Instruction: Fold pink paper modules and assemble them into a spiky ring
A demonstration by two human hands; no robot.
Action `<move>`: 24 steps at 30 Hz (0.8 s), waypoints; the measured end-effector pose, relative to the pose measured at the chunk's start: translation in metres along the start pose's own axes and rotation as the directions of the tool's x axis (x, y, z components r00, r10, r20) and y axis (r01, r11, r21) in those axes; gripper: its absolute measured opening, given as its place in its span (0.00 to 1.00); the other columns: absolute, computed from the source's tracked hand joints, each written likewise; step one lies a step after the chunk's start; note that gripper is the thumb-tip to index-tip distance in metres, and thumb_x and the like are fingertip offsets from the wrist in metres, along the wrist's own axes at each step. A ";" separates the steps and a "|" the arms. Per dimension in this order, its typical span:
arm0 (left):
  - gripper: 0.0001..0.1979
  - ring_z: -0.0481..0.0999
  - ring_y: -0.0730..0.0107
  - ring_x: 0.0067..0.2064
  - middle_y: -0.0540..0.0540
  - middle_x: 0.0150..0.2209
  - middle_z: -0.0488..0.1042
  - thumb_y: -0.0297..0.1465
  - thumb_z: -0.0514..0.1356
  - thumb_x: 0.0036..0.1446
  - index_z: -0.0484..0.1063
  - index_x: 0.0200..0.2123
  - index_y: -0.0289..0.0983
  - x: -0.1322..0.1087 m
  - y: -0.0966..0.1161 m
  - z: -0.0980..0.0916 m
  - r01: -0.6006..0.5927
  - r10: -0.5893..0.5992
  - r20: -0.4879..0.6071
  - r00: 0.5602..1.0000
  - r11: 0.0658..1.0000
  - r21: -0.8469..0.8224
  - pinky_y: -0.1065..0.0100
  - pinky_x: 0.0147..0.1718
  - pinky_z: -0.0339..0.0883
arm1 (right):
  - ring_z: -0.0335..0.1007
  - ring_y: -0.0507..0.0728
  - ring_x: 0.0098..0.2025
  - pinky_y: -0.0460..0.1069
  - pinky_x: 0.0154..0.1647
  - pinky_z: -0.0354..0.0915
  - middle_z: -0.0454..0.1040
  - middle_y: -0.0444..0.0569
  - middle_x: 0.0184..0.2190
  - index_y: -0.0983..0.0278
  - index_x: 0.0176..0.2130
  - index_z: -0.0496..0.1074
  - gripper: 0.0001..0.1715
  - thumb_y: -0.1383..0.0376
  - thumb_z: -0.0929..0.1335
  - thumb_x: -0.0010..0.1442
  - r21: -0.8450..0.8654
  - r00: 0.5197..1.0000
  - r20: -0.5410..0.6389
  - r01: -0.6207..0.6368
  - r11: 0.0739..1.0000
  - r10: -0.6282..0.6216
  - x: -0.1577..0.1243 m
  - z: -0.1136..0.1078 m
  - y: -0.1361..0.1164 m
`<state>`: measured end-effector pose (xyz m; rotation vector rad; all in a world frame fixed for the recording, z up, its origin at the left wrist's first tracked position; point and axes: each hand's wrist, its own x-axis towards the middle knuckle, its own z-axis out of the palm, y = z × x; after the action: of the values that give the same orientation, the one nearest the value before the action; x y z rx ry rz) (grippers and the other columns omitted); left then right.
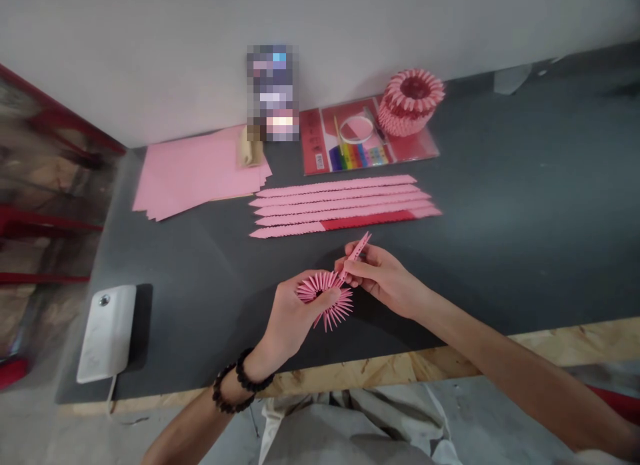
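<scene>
My left hand (295, 312) is closed on a round ring of folded pink paper pieces (333, 315), its spiky points fanning outward and the thumb pressed across the top. Pinched in my right hand (380, 275) is a short stack of folded pink paper pieces (359, 247), tilted up to the right, its lower end meeting the ring's upper right edge. Whether the two are joined there I cannot tell. Beyond my hands lie several long rows of nested pink paper pieces (340, 202); the nearest row has a red stretch (367, 220) in it.
Pink paper sheets (187, 168) lie at the back left of the dark table (525, 218). A red craft kit packet (313, 142) lies at the back, with a pink woven paper vase (410, 105) on its right end. A white corded device (107, 332) sits near the left edge.
</scene>
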<state>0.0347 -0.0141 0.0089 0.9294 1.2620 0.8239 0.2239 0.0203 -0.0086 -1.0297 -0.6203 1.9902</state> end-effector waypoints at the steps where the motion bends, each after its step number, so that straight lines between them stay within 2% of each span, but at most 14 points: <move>1: 0.15 0.80 0.66 0.36 0.46 0.35 0.84 0.38 0.73 0.53 0.82 0.41 0.36 0.000 0.000 -0.001 -0.007 0.007 0.003 1.000 1.000 0.016 0.67 0.41 0.73 | 0.71 0.50 0.31 0.48 0.33 0.66 0.80 0.46 0.35 0.62 0.40 0.70 0.22 0.61 0.81 0.52 -0.003 1.000 0.006 0.001 1.000 -0.001 0.000 -0.001 0.000; 10: 0.14 0.79 0.67 0.36 0.48 0.36 0.83 0.38 0.72 0.55 0.82 0.42 0.36 -0.002 0.001 -0.002 -0.079 0.081 -0.025 0.996 0.994 0.075 0.69 0.39 0.72 | 0.75 0.52 0.37 0.48 0.42 0.69 0.81 0.46 0.37 0.62 0.39 0.72 0.21 0.59 0.81 0.52 -0.093 0.997 0.026 0.077 0.993 -0.075 0.002 -0.002 -0.002; 15: 0.16 0.79 0.66 0.36 0.47 0.36 0.83 0.38 0.73 0.54 0.82 0.42 0.35 0.000 -0.002 -0.002 -0.074 0.076 -0.037 0.996 0.995 0.061 0.68 0.40 0.73 | 0.79 0.54 0.41 0.51 0.47 0.72 0.82 0.47 0.39 0.61 0.45 0.73 0.23 0.60 0.80 0.53 -0.154 0.987 -0.021 0.152 0.976 -0.157 0.001 -0.005 0.003; 24: 0.13 0.80 0.67 0.36 0.48 0.36 0.84 0.37 0.72 0.56 0.82 0.42 0.37 -0.002 -0.001 0.000 -0.103 0.108 -0.042 0.993 0.989 0.105 0.69 0.40 0.73 | 0.82 0.58 0.40 0.54 0.45 0.77 0.83 0.49 0.38 0.61 0.49 0.70 0.27 0.62 0.79 0.52 -0.370 0.959 -0.038 0.248 0.895 -0.281 -0.010 0.003 -0.008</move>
<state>0.0345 -0.0167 0.0090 1.0720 1.3150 0.8754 0.2281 0.0163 0.0032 -1.1746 -1.0483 1.6139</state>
